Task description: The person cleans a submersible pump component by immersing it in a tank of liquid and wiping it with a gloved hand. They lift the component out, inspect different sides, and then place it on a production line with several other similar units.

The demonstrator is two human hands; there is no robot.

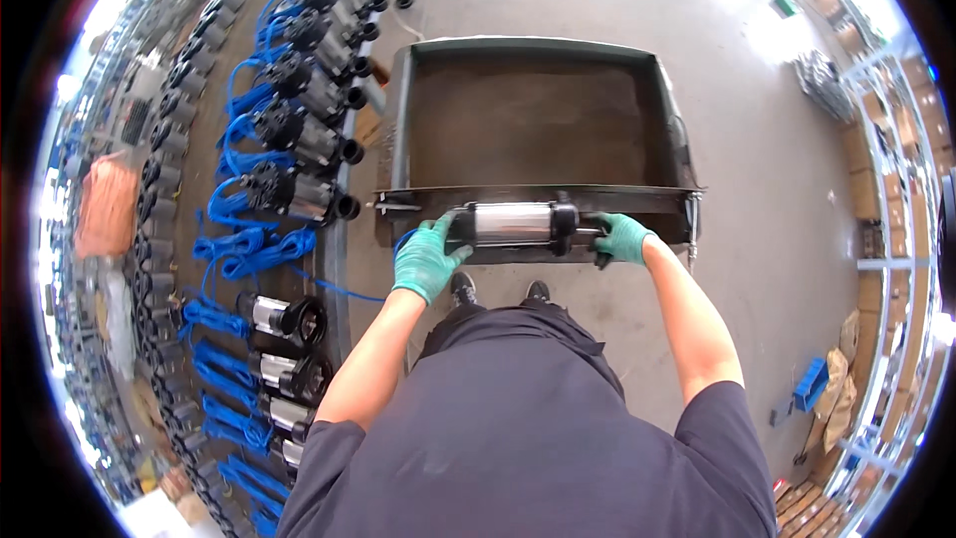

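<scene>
Blue cords [269, 257] lie in loops at the left, by a row of other pumps [317, 137]. Next comes the left hand [428, 257] in a green glove. Its thumb and fingers are a bit apart, bent around the pump's black left end. The shiny pump [513, 222] lies sideways between both hands, at the near side of the tub [533, 112]. The right hand's [621, 237] fingers curl by its right end; I can't tell how tightly.

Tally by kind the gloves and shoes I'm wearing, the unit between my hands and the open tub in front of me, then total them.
Green gloves: 2
Dark shoes: 2
Silver-and-black cylindrical unit: 1
Rectangular open tub: 1
Total: 6
</scene>
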